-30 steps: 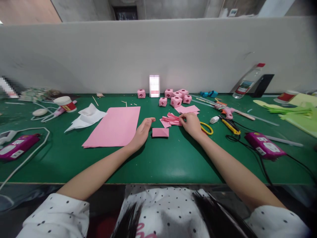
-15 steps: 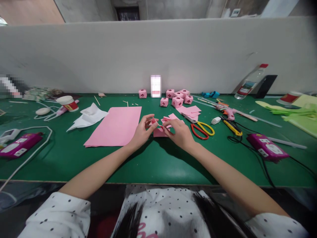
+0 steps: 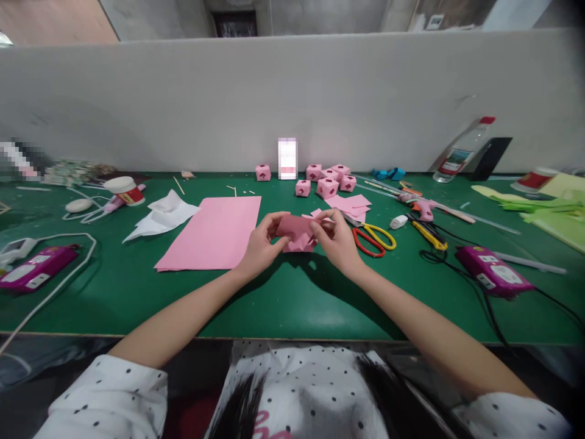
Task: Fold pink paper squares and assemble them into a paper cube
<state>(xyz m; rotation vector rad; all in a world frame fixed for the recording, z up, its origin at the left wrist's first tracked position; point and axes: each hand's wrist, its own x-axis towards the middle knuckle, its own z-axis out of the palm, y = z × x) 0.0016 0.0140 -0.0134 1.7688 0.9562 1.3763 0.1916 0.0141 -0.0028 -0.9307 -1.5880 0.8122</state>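
Note:
Between my two hands a piece of pink paper (image 3: pixel 297 227) is held up, its broad face toward me and shaded. My left hand (image 3: pixel 265 244) pinches its left edge, thumb in front and fingers behind. On the other side my right hand (image 3: pixel 337 239) grips the right edge in the same way. Another pink paper piece (image 3: pixel 299 246) shows just below and behind it, partly hidden. Close to my right hand lie scissors (image 3: pixel 377 239) with red and yellow handles, their blades on pink paper scraps (image 3: pixel 354 204). A stack of pink sheets (image 3: pixel 214 235) is left of my left hand.
Several folded pink paper cubes (image 3: pixel 328 187) stand at the back around a lit phone (image 3: pixel 287 160). White tissue (image 3: pixel 162 214) and a paper cup (image 3: pixel 125 190) are at left. A pink glue gun (image 3: pixel 425 208), yellow cutter (image 3: pixel 429 235), purple power strip (image 3: pixel 493 271) and bottle (image 3: pixel 464 152) are at right.
The pink paper between my hands has been opened out and turned, so its broad face shows. My hands have moved slightly apart.

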